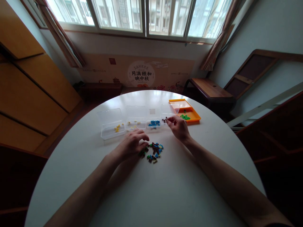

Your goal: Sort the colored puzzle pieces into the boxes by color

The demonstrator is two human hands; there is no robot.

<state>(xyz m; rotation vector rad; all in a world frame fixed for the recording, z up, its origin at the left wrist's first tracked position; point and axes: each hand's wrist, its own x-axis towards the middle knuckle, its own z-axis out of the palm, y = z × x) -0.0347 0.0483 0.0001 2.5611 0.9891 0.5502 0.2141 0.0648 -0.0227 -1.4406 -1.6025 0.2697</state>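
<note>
Two hands work at our round white table [71,164]. From the head view, our right hand [178,127] pinches a small dark piece [165,119] between thumb and fingertips, just over the fourth clear box [168,114], the orange tray [187,114] beside it. Our left hand [132,145] rests curled at the edge of the mixed pile of pieces [153,152], fingertips touching it; we cannot tell whether it grips one. That pile lies just right of our left hand, nearer it than our right.

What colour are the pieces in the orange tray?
Green pieces in the orange tray, clearest in the head view.
</note>
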